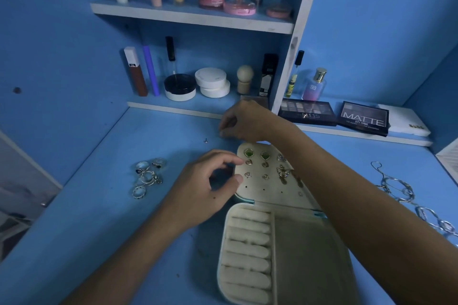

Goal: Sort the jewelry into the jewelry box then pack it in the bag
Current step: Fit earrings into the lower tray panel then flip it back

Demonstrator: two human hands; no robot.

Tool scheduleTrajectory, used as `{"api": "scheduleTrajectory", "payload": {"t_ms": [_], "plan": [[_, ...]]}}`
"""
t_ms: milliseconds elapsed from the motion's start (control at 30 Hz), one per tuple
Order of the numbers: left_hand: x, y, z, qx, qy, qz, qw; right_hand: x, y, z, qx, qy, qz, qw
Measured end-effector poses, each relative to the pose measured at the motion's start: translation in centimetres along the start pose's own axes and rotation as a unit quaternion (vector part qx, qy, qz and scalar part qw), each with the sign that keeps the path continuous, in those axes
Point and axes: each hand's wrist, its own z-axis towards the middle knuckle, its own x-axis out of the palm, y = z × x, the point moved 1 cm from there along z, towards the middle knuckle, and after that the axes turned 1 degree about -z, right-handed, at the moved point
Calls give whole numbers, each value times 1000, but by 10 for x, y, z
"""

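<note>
An open beige jewelry box (304, 250) lies on the blue desk, with ring rolls (247, 252) in its base. Its raised lid panel (267, 188) carries several earrings. My left hand (210, 186) pinches the panel's left edge beside a small heart earring (248, 161). Behind the panel's top edge is my right hand (245, 121), fingers curled; I cannot tell what they hold. A pile of silver rings (148, 176) lies left of the box. Silver necklaces (409, 198) lie at the right. A tiny stud (206, 140) sits alone on the desk.
Shelves behind hold cosmetics: tubes, a black jar (180, 86), white compacts (212, 82), a perfume bottle (316, 84). Eyeshadow palettes (363, 117) lie on the low ledge at the right. Blue walls close in on the left and right.
</note>
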Motion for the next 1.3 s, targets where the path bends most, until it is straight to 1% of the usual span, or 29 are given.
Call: {"api": "scheduleTrajectory", "payload": {"t_ms": [133, 433, 567, 733, 833, 1000, 1133, 1300], "plan": [[0, -1, 0, 3, 2, 1, 1000, 0, 3, 3, 5, 18, -21, 1000], [0, 0, 0, 8, 2, 1, 1000, 2, 3, 6, 11, 23, -32, 999], [0, 1, 1, 4, 3, -1, 1000, 1, 2, 7, 14, 17, -19, 1000], [-1, 1, 0, 2, 5, -4, 1000, -2, 1, 1, 14, -45, 9, 999], [0, 1, 0, 0, 5, -5, 1000, -7, 1, -3, 15, -77, 2, 997], [0, 0, 0, -4, 4, -8, 1000, -18, 0, -15, -2, -113, 1, 994], [0, 0, 0, -4, 1, -7, 1000, -25, -4, -31, -5, -138, 26, 990], [-1, 0, 0, -9, 3, -5, 1000, -35, -9, -60, 4, -159, 38, 987]]}}
